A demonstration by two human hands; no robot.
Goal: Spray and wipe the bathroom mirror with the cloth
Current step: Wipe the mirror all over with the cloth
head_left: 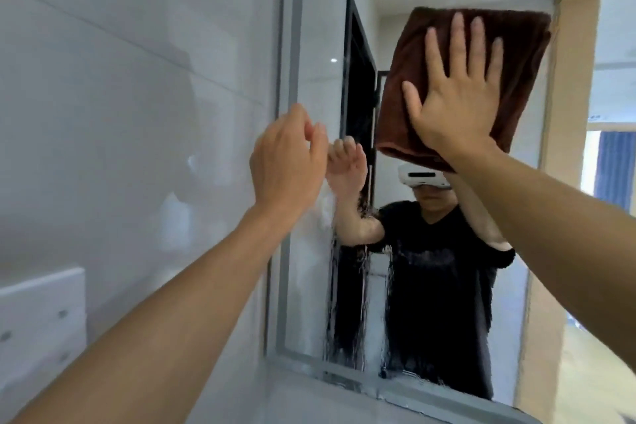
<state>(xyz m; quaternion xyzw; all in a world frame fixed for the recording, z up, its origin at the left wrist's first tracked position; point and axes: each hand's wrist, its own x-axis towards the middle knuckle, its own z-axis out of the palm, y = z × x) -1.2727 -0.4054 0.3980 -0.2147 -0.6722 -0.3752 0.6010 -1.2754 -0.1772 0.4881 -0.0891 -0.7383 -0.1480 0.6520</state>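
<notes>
So closest to me I've got both forearms reaching up into the shot, left one coming in from the bottom left, right one from the right edge. My left hand [287, 162] is up near the left edge of the mirror [320, 86], fingers loosely curled, grip holding nothing, and I can't tell if the fingertips actually touch the glass. My right hand [454, 93] is spread flat, fingers straight and fanned wide, pressing the brown cloth [516, 55] against the upper right part of the mirror, so that grip isn't wrapped around anything, just palming it. The cloth looks folded into a rough square, tilted a bit. Lower down the glass has wet streaks [347, 303] running to the bottom frame. In the reflection there's a person in a black shirt with a white headset [423, 177], plus a dark door frame [358, 72]. Glossy white wall tiles [137, 96] sit to the left of the mirror.
</notes>
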